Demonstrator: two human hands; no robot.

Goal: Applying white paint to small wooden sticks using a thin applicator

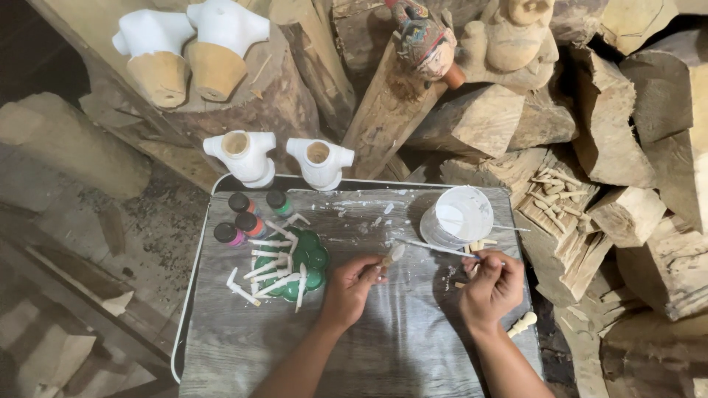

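Note:
My left hand [349,286] pinches a small wooden peg [391,256] with a white-painted tip, held just above the grey board [383,346]. My right hand [492,284] grips a thin paintbrush [431,246] whose tip reaches left to the peg. A white cup of paint [459,216] stands behind the right hand. Several white-painted pegs [273,269] lie across a green palette [302,267] to the left of my left hand.
Three small paint bottles [247,214] stand by the palette. Two white-painted wooden torsos [284,158] sit at the board's far edge, two more [188,55] on a stump behind. Unpainted pegs [554,193] lie on a wood block at right, amid stacked carved wood.

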